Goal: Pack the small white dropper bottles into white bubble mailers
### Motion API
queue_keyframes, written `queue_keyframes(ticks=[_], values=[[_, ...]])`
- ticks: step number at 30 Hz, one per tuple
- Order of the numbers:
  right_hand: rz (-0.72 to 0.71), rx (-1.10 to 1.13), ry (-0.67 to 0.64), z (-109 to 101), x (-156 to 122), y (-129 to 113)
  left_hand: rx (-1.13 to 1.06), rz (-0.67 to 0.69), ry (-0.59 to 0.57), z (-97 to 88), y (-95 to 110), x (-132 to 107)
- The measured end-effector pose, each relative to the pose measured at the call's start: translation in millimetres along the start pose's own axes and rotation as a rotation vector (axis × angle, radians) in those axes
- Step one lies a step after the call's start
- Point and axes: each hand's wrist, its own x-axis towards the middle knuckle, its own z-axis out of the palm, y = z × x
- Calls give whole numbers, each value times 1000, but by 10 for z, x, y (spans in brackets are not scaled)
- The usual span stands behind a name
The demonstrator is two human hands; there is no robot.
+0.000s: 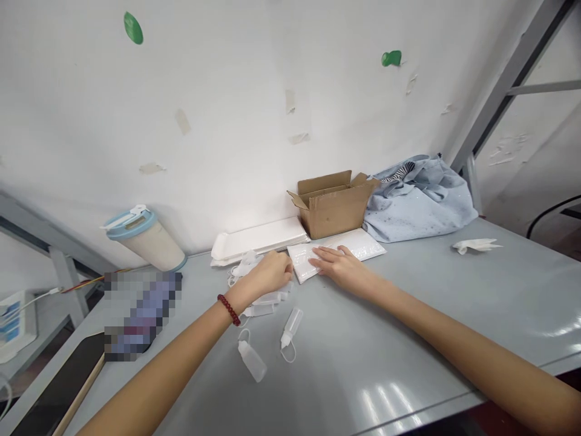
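A white padded envelope [365,247] lies flat at the back of the table. My right hand [338,265] rests on it, palm down with the fingers stretched and spread. At the envelope's left end is my left hand [272,270], its fingers curled closed; whatever they hold is hidden. Beneath and around that hand is a pile of small translucent squeeze bottles [261,310] with looped cap straps, partly covered by the wrist. Two more bottles lie nearer to me, one squeeze bottle [253,361] on the left and another squeeze bottle [293,324] on the right.
Behind the envelope stands an open cardboard box [338,212], with a light blue cloth bag [422,206] beside it. Stacked white envelopes [263,236] lie along the wall. A tumbler [149,239], a phone [63,384] and a blurred-out item are leftward. Crumpled tissue [476,244] lies right.
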Motion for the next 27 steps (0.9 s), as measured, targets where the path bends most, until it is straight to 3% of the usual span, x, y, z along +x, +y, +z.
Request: queue_keyframes(ticks=[3, 10, 16, 20, 24, 27], values=[[14, 3, 7, 65, 49, -30, 121, 18, -1, -53, -21, 36], [8, -32, 52, 129, 78, -119, 384, 27, 169, -272, -262, 264], [-34, -65, 99, 88, 32, -112, 512, 55, 208, -293, -419, 269], [-68, -98, 175, 128, 31, -92, 602, 142, 244, -349, -319, 183], [-162, -130, 329, 107, 9, -172, 717, 332, 266, -389, -114, -31], [-283, -131, 467, 47, -24, -323, 777, 481, 272, -319, 16, -225]])
